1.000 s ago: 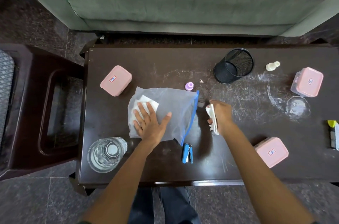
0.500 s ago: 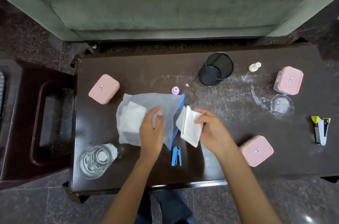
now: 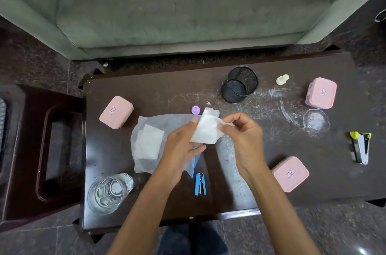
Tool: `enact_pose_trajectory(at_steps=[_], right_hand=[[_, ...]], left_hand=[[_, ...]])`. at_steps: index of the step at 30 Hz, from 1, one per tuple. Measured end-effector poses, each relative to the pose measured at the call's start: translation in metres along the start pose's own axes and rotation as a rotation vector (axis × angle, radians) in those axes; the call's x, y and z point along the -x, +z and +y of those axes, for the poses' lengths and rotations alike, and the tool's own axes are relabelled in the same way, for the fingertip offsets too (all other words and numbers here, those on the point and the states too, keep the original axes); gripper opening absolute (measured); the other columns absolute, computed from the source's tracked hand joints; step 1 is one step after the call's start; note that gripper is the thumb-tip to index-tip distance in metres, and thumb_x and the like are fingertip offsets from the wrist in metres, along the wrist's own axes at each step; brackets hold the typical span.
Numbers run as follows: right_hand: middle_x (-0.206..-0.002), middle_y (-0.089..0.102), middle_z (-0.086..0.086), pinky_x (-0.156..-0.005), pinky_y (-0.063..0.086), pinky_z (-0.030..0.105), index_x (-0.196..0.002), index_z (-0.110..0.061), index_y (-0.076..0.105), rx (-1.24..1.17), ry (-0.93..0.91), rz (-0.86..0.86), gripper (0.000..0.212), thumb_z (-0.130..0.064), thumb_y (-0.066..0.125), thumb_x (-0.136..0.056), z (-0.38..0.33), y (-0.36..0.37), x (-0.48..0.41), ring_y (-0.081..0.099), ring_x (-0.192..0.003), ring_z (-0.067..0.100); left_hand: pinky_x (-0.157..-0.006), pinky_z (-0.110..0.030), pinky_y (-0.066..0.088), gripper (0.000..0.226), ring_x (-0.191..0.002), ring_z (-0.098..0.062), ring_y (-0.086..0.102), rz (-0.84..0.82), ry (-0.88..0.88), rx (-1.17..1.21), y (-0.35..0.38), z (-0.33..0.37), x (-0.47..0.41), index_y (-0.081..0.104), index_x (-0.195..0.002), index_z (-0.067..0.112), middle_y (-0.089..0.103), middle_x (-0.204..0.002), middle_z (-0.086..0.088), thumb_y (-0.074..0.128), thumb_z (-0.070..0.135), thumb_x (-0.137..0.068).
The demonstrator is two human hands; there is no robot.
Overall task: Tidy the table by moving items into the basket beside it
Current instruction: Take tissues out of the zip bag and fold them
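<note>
Both hands meet over the middle of the dark table (image 3: 158,91). My right hand (image 3: 243,138) pinches a folded white tissue (image 3: 206,129) by its right edge. My left hand (image 3: 180,146) touches the tissue's left side and also holds the blue-zip opening of a translucent plastic bag (image 3: 146,127). Another white tissue (image 3: 148,144) lies inside the bag, which rests on the table. A dark wooden basket (image 3: 41,150) stands left of the table.
Three pink lidded boxes (image 3: 116,112) (image 3: 321,92) (image 3: 290,173), a black mesh cup (image 3: 239,85), a glass jar (image 3: 107,193), a blue stapler (image 3: 200,184), a yellow stapler (image 3: 361,147), a purple cap (image 3: 195,110), a cream stopper (image 3: 282,79) and a clear lid (image 3: 315,122) lie on the table. A green sofa (image 3: 188,4) stands behind.
My right hand brought the folded tissue left to the bag. My left hand left the bag's flat surface, took hold of its opening and now meets the tissue.
</note>
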State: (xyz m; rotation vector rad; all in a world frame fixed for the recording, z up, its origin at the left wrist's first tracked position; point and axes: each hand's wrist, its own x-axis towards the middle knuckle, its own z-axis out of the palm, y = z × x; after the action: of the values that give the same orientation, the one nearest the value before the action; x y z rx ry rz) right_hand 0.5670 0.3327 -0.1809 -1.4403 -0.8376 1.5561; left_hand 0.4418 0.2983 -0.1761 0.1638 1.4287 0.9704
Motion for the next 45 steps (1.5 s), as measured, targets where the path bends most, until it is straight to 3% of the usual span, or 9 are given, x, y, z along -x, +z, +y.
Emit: enact_pose_trajectory(at_steps=[8, 13, 19, 23, 26, 30, 33, 36, 45], right_hand=[[-0.069, 0.065, -0.009, -0.059, 0.046, 0.016, -0.067, -0.016, 0.061, 0.064, -0.059, -0.027, 0.034, 0.018, 0.059, -0.074, -0.003, 0.017, -0.002, 0.056, -0.066, 0.006], [-0.090, 0.065, 0.006, -0.078, 0.050, 0.029, -0.059, -0.020, 0.066, 0.107, -0.171, -0.141, 0.030, 0.010, 0.059, -0.062, -0.014, 0.019, 0.006, 0.060, -0.091, 0.015], [-0.096, 0.060, -0.016, -0.082, 0.033, 0.004, -0.054, -0.039, 0.059, 0.691, -0.263, -0.133, 0.040, -0.001, 0.049, -0.062, -0.007, -0.008, 0.021, 0.048, -0.095, -0.006], [-0.087, 0.070, -0.006, -0.079, 0.047, 0.012, -0.065, -0.026, 0.068, 0.372, -0.052, -0.001, 0.031, 0.000, 0.059, -0.079, -0.020, -0.015, 0.003, 0.061, -0.087, 0.005], [-0.090, 0.072, 0.002, -0.072, 0.052, 0.023, -0.089, -0.009, 0.071, 0.309, 0.191, -0.098, 0.010, -0.013, 0.063, -0.085, -0.033, -0.008, -0.025, 0.064, -0.081, 0.014], [-0.070, 0.054, 0.015, -0.062, 0.036, 0.031, -0.078, 0.014, 0.057, 0.376, 0.103, -0.028, 0.020, -0.004, 0.063, -0.082, -0.030, -0.005, -0.037, 0.047, -0.065, 0.021], [-0.069, 0.058, 0.008, -0.059, 0.039, 0.023, -0.069, -0.002, 0.062, 0.455, -0.056, 0.121, 0.011, -0.001, 0.065, -0.080, -0.030, -0.007, -0.033, 0.048, -0.060, 0.008], [-0.070, 0.061, -0.002, -0.060, 0.041, 0.009, -0.072, -0.017, 0.063, 0.491, -0.162, 0.117, 0.019, 0.000, 0.067, -0.078, -0.029, -0.006, -0.027, 0.054, -0.060, 0.002], [-0.082, 0.071, 0.004, -0.073, 0.053, 0.026, -0.079, -0.017, 0.073, 0.266, 0.033, 0.056, 0.015, -0.003, 0.067, -0.081, -0.032, -0.016, -0.026, 0.064, -0.072, 0.006]], left_hand=[[-0.081, -0.034, 0.056, 0.012, -0.096, -0.020, 0.068, -0.113, -0.097, 0.137, -0.012, 0.015, -0.008, 0.065, -0.091, 0.018, 0.071, -0.095, -0.001, 0.054, 0.019, -0.092], [-0.091, -0.042, 0.051, 0.019, -0.110, -0.031, 0.061, -0.087, -0.160, 0.331, -0.019, 0.023, -0.016, 0.060, -0.108, 0.009, 0.065, -0.114, -0.014, 0.052, 0.015, -0.093], [-0.086, -0.041, 0.049, 0.031, -0.108, -0.028, 0.060, -0.037, -0.120, 0.440, -0.018, 0.026, -0.035, 0.053, -0.124, 0.012, 0.064, -0.116, -0.008, 0.046, 0.024, -0.096], [-0.077, -0.038, 0.051, 0.013, -0.086, -0.020, 0.063, 0.008, -0.083, 0.270, 0.000, 0.020, -0.038, 0.059, -0.097, 0.020, 0.067, -0.092, -0.002, 0.047, 0.025, -0.096], [-0.073, -0.039, 0.054, 0.013, -0.077, -0.018, 0.067, -0.038, -0.076, 0.224, 0.017, 0.013, -0.038, 0.060, -0.097, 0.018, 0.069, -0.089, -0.004, 0.054, 0.028, -0.089], [-0.074, -0.023, 0.053, 0.020, -0.092, -0.010, 0.063, 0.225, 0.134, 0.030, 0.041, 0.010, -0.032, 0.053, -0.111, 0.026, 0.063, -0.101, 0.008, 0.056, 0.021, -0.092], [-0.073, -0.013, 0.048, 0.013, -0.091, -0.005, 0.060, 0.381, 0.441, -0.184, 0.052, 0.012, -0.019, 0.056, -0.099, 0.027, 0.062, -0.097, 0.010, 0.060, 0.020, -0.088], [-0.078, -0.023, 0.053, 0.008, -0.089, -0.011, 0.065, 0.160, 0.365, -0.157, 0.066, 0.010, -0.012, 0.064, -0.092, 0.018, 0.068, -0.090, 0.006, 0.056, 0.019, -0.091], [-0.079, -0.035, 0.058, 0.012, -0.086, -0.022, 0.071, 0.117, 0.317, -0.106, 0.063, 0.002, -0.019, 0.072, -0.092, 0.015, 0.074, -0.088, -0.004, 0.067, 0.019, -0.082]])
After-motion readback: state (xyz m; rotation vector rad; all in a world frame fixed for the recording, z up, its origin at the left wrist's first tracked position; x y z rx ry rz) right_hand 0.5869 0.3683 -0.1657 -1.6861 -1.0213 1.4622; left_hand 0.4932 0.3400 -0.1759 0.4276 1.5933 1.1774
